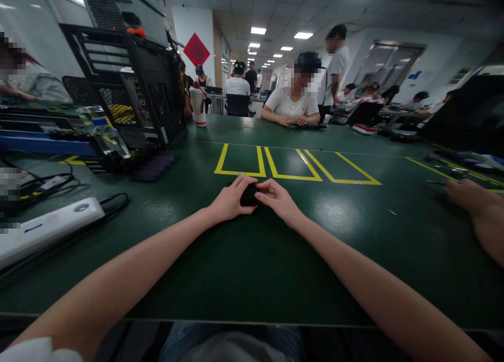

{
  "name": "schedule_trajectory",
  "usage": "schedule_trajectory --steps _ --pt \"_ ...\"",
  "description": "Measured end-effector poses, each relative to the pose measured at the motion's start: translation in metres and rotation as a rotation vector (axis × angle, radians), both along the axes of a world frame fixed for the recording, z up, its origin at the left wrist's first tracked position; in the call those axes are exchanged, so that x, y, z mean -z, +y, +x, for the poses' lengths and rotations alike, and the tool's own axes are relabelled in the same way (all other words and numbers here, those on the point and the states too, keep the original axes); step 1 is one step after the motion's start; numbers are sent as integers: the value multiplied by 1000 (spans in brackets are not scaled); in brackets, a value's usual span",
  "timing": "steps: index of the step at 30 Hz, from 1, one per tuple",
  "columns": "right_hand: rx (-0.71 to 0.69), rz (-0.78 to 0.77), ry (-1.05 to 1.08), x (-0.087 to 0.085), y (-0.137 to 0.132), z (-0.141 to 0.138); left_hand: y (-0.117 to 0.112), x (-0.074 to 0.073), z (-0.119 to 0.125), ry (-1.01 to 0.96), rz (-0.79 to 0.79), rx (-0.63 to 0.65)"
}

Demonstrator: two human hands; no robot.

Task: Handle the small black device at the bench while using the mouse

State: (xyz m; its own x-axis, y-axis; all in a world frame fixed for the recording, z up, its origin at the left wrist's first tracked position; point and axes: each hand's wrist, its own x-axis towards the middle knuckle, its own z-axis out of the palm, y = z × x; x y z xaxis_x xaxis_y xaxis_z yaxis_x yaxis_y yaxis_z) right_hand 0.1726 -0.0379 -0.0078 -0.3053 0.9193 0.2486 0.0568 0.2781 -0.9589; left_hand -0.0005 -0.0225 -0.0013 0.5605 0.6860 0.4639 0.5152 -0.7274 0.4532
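Observation:
A small, dark, rounded object [249, 195] is held low over the green table [244, 267], or resting on it; I cannot tell which. My left hand [233, 198] curls around its left side, thumb below and fingers above. From the right, my right hand [277, 199] pinches its edge between thumb and fingers. Most of the object is covered by my fingers, and its kind does not show. Just beyond both hands, yellow tape outlines [241, 173] are marked on the tabletop.
An open black computer case [157, 89] stands back left, near a white cup [199, 107]. At left lies a white power strip [51, 230] with cables. Another person's hand [468, 196] reaches in from the right. Across the table sits a person in white [293, 104].

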Motion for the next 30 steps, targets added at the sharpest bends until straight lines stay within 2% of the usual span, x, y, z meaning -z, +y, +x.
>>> schedule_trajectory --steps 5,12,19,26,30 --pt "31 -11 -38 2 4 0 0 -1 0 25 14 -2" --pt "-71 14 -16 3 3 3 1 0 -1 26 22 6" --pt "6 20 -17 1 4 -2 1 2 0 39 27 -9" --pt "-51 -5 -31 1 2 0 1 1 -1 32 17 2" --pt "2 20 -12 2 -1 -2 1 1 -1 31 17 -6"
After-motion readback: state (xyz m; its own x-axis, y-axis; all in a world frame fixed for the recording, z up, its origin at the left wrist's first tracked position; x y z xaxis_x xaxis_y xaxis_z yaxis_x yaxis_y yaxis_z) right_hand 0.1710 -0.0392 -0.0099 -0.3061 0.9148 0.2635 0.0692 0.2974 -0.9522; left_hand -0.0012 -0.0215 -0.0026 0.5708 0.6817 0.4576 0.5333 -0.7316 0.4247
